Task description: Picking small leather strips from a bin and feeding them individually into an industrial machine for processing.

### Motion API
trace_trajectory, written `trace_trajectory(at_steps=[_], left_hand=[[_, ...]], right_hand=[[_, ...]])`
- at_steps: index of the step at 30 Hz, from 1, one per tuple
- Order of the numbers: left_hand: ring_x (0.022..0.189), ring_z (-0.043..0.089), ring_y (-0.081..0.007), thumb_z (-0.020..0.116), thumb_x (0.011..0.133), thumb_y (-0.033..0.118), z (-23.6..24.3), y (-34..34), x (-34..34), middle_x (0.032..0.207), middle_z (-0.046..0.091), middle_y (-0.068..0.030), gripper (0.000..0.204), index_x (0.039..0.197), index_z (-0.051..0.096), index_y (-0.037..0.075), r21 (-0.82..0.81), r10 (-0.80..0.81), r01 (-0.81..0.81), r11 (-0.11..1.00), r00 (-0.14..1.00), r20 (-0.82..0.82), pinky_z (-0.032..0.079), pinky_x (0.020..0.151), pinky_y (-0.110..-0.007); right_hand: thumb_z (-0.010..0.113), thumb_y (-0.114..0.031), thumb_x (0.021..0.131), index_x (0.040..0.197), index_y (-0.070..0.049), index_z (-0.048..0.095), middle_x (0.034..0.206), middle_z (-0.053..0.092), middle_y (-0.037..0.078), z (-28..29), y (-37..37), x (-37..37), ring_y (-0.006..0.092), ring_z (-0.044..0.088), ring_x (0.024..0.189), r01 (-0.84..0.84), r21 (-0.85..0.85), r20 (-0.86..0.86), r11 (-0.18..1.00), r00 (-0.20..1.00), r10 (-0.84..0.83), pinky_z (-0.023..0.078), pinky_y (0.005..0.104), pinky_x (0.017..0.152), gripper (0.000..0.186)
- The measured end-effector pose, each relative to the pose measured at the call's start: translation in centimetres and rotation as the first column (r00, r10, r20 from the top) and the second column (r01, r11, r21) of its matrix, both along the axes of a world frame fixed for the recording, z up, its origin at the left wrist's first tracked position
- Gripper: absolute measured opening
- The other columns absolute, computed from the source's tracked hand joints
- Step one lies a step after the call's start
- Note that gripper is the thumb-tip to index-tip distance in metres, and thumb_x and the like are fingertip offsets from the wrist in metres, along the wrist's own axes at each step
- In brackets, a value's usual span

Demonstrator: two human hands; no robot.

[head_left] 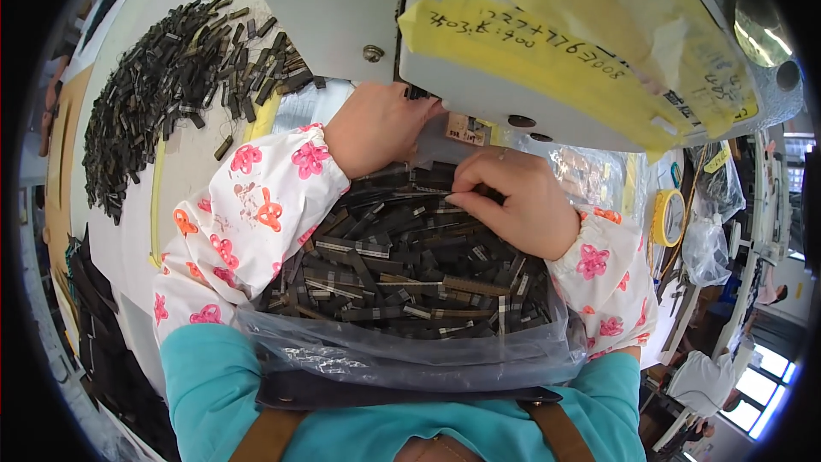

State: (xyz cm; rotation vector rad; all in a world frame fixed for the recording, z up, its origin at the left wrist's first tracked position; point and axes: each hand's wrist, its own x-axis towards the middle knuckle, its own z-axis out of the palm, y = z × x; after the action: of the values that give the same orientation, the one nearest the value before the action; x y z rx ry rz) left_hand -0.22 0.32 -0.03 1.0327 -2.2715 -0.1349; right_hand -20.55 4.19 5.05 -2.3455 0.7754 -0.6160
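Black strips (410,265) heap in the near clear plastic bag (428,359), likely light and pliable, best pinched at an end. Hands are apart: the right hand (522,201) seemingly pinches one strip; the left hand's (372,128) grip, at the far machine (342,26), I cannot tell.

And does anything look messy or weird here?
A little. One dark piece lies apart from the big heap on the left. The left sleeve has blotchy reddish marks between its flowers; I can't tell if they're stains or worn print. The dark strips in the clear bag just look jumbled.
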Motion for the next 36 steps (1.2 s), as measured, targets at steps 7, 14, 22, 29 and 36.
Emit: trace_trajectory(at_steps=[7, 14, 22, 29, 36], left_hand=[[0.062, 0.058, -0.0301, 0.065, 0.069, 0.012, 1.0, 0.8, 0.2, 0.072, 0.058, -0.013, 0.023, 0.09, 0.06, 0.006, 0.021, 0.036, -0.035, 0.999, 0.999, -0.028, 0.045, 0.052, -0.038], [0.057, 0.057, -0.0272, 0.06, 0.079, 0.012, 4.5, 1.3, 0.7, 0.063, 0.058, -0.0116, 0.014, 0.091, 0.059, 0.004, 0.461, -0.139, 0.183, 0.868, 0.982, -0.129, 0.044, 0.054, -0.034], [0.067, 0.058, -0.0299, 0.047, 0.072, -0.009, 4.3, 1.9, 0.2, 0.077, 0.058, -0.0156, 0.025, 0.092, 0.057, 0.002, 0.49, -0.155, 0.269, 0.829, 0.953, -0.261, 0.046, 0.06, -0.035], [0.069, 0.057, -0.0328, 0.051, 0.074, 0.0, 2.8, 2.0, -0.2, 0.078, 0.059, -0.0157, 0.019, 0.09, 0.059, 0.006, 0.235, -0.06, 0.096, 0.967, 0.985, -0.16, 0.047, 0.059, -0.036], [0.069, 0.057, -0.031, 0.062, 0.074, 0.02, 1.6, 0.9, -1.3, 0.073, 0.06, -0.0115, 0.018, 0.089, 0.064, 0.01, 0.109, 0.005, 0.005, 0.994, 0.995, -0.095, 0.045, 0.058, -0.039]], right_hand=[[0.065, -0.004, 0.074, 0.08, 0.002, 0.058, 0.07, 0.06, 0.006, 0.8, -1.3, -2.3, 0.0095, 0.053, 0.057, 0.263, 0.707, -0.023, 0.656, 0.936, -0.35, 0.041, 0.0207, 0.052, 0.01], [0.061, -0.004, 0.074, 0.082, 0.001, 0.057, 0.066, 0.058, 0.006, 0.7, -2.3, -2.9, 0.0097, 0.051, 0.05, 0.234, 0.799, 0.035, 0.553, 0.901, -0.433, 0.039, 0.0204, 0.045, 0.01], [0.063, -0.009, 0.075, 0.084, 0.001, 0.059, 0.073, 0.06, 0.007, -0.6, -1.6, -3.1, 0.0104, 0.052, 0.054, 0.273, 0.714, 0.144, 0.644, 0.844, -0.517, 0.041, 0.0215, 0.05, 0.014], [0.063, -0.007, 0.076, 0.085, 0.002, 0.06, 0.076, 0.061, 0.005, -0.4, -1.8, -3.4, 0.0116, 0.054, 0.06, 0.428, 0.19, 0.096, 0.884, 0.888, -0.45, 0.043, 0.0245, 0.055, 0.013], [0.064, -0.008, 0.075, 0.09, 0.0, 0.062, 0.073, 0.061, 0.004, -1.0, -2.0, -3.1, 0.011, 0.054, 0.06, 0.446, 0.378, 0.034, 0.811, 0.869, -0.494, 0.042, 0.0258, 0.054, 0.017]])
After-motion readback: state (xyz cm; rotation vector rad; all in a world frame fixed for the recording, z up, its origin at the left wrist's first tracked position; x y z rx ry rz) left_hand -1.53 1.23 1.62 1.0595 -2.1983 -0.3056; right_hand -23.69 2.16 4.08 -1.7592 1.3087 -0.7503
